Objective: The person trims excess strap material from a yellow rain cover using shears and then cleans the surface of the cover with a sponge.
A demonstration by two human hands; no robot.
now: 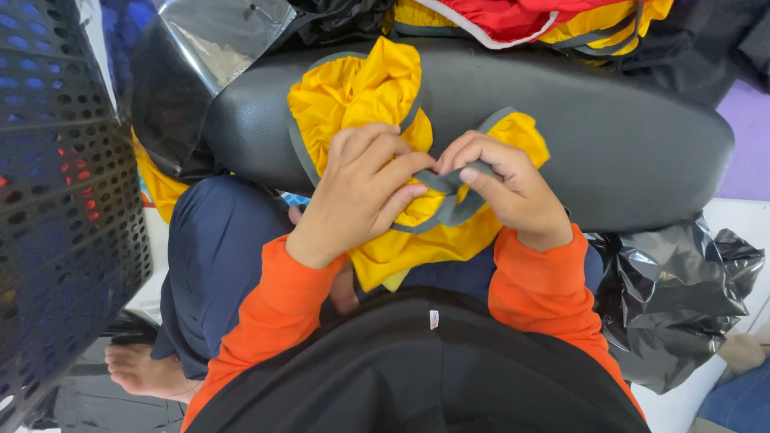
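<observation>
A long black padded cushion (626, 136) carries the yellow fabric piece (353, 96), which spills onto the lap. Both grips pinch its grey edge binding (449, 192): left hand (361, 192) and right hand (513, 188) close together; keeping the binding flat and taut seems wise. Crumpled black plastic (682, 297) crowds the right.

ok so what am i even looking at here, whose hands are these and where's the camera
There is one picture, taken by a camera worn on a person's head, looking down at their own lap. The orange sleeves are theirs. The left hand and right hand both pinch a yellow cloth with a grey trim; the fingers meet at the trim. The cloth lies partly on a black padded seat in front of the person. Behind it sits a pile of red and yellow cloth. A black perforated panel stands at the left, and a crumpled black plastic bag lies at the right.
</observation>
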